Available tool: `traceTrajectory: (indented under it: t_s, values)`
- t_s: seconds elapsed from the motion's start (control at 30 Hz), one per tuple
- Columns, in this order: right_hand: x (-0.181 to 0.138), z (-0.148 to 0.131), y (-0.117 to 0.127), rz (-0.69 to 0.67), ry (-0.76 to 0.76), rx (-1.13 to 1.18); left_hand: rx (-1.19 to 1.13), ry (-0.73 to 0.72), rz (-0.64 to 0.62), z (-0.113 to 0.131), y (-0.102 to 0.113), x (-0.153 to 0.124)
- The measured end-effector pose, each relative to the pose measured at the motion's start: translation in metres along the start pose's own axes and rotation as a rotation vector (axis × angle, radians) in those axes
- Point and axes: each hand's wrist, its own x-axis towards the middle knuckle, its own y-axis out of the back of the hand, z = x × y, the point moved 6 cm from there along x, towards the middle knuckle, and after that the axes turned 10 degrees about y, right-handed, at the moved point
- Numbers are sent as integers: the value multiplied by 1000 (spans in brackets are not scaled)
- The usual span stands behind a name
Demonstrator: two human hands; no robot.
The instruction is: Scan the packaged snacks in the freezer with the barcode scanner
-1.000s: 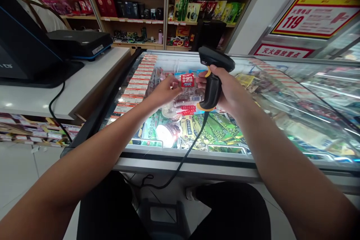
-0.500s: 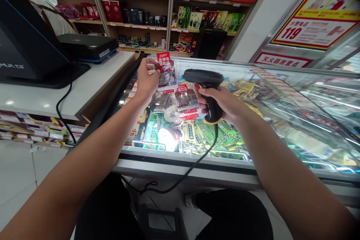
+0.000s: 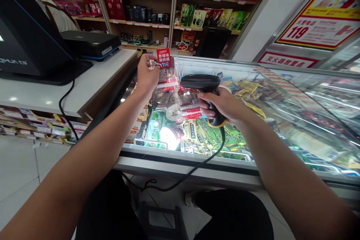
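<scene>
My left hand (image 3: 147, 72) pinches the upper left edge of a clear snack packet with a red label (image 3: 164, 58); its barcode shows low on the right side. Wrapped around the handle of a black barcode scanner (image 3: 200, 81) is my right hand (image 3: 222, 105). The scanner's head points left toward the held packet, a short gap apart. More red-labelled clear packets (image 3: 187, 99) lie beneath on the glass top of the freezer (image 3: 180, 157). A black cable (image 3: 197, 167) runs from the scanner's handle down over the freezer's front edge.
Through the glass, green and yellow packages (image 3: 225, 135) show inside the freezer. At left, a white counter (image 3: 112, 67) bears a black register (image 3: 25, 37) and a flat black device (image 3: 92, 43). Shelves (image 3: 140, 24) of goods stand behind. A dark stool (image 3: 163, 219) is below, between my legs.
The scanner's head has tipped and shifted slightly left toward the held packet, while its handle base swung right. The packet's label now faces me more squarely. The view has shifted slightly.
</scene>
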Motion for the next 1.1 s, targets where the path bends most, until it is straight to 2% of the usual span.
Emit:
traceTrajectory:
  t_s: [0.2, 0.3, 0.37, 0.47, 0.57, 0.63, 0.7, 0.8, 0.9, 0.97, 1.1]
  values:
    - [0, 0, 0, -14, 16, 0, 54, -9, -4, -2, -1, 1]
    - [0, -1, 3, 4, 32, -15, 199, 5, 1, -3, 6, 10]
    - [2, -3, 5, 26, 67, 1, 421, -17, -14, -1, 14, 17]
    - [4, -3, 11, 74, 88, 43, 910, -57, -62, 3, 26, 22]
    - [5, 0, 15, 114, 55, 43, 1337, 114, -69, 0, 38, 19]
    - [5, 0, 16, 117, 44, 30, 1505, 240, -95, -1, 41, 13]
    - [4, -1, 16, 114, 41, 24, 1597, 306, -172, -3, 37, 6]
    - [5, -2, 15, 109, 51, 19, 1674, 373, -352, -9, 32, -4]
    - [4, -2, 14, 103, 60, 12, 1699, 374, -487, -14, 29, -9]
    - [4, -2, 14, 99, 60, 9, 1729, 348, -482, -14, 29, -9]
    - [6, -2, 20, 189, 99, -36, 1778, 343, -348, -13, 30, -8]
